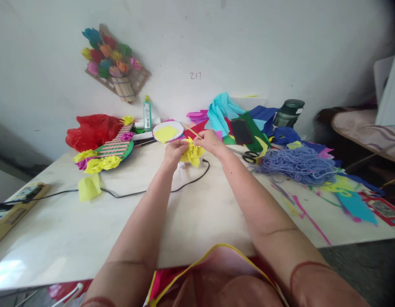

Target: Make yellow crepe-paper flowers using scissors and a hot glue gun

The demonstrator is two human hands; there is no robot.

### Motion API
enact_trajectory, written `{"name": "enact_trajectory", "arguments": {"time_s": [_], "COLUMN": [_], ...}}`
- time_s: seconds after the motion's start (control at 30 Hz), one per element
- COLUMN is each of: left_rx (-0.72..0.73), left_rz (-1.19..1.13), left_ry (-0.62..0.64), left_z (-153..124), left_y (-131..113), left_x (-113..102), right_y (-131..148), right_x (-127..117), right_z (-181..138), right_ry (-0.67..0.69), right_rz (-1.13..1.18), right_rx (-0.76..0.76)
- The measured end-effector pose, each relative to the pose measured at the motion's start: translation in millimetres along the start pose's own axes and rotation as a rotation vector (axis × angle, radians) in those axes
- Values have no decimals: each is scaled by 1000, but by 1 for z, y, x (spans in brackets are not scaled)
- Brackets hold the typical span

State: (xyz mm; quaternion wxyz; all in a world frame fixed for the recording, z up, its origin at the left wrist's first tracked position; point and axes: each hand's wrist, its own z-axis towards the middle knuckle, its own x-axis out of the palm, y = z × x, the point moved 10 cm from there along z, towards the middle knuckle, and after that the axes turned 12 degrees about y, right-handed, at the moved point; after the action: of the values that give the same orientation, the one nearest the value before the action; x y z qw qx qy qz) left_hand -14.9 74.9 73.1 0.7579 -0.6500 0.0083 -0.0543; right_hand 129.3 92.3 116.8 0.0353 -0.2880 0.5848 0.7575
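Note:
Over the middle of the white table, a ruffled yellow crepe-paper flower (194,158) is between my two hands. The fingers of my left hand (175,152) pinch its left edge. My right hand (211,142) has its fingers closed around a thin wooden stick (190,130), with fingertips close to the top of the flower. Partly hidden beneath the flower is a small pale object beside the end of a black cord (206,170). Behind my hands lies a white-rimmed disc with a yellow middle (167,131).
At left sit a decorated craft piece (114,149), a red plastic bag (91,131), a yellow paper square (89,187) and a power strip (18,204). To the right are scissors (249,157), a phone (241,131), a blue-purple yarn heap (296,164) and a dark bottle (289,113).

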Motion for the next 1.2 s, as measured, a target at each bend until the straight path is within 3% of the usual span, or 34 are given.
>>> {"name": "enact_trajectory", "arguments": {"time_s": [0.2,1.0,1.2], "left_rx": [-30,-52,-38], "left_rz": [-19,78,-4], "left_ry": [112,16,32], "left_z": [-1,-3,-3], "left_y": [0,-3,-1], "left_x": [9,1,0], "right_y": [6,8,10], "right_x": [0,5,3], "right_z": [-4,-1,-2], "right_ry": [3,4,-8], "right_rz": [-16,-260,-246], "right_rx": [15,43,38]}}
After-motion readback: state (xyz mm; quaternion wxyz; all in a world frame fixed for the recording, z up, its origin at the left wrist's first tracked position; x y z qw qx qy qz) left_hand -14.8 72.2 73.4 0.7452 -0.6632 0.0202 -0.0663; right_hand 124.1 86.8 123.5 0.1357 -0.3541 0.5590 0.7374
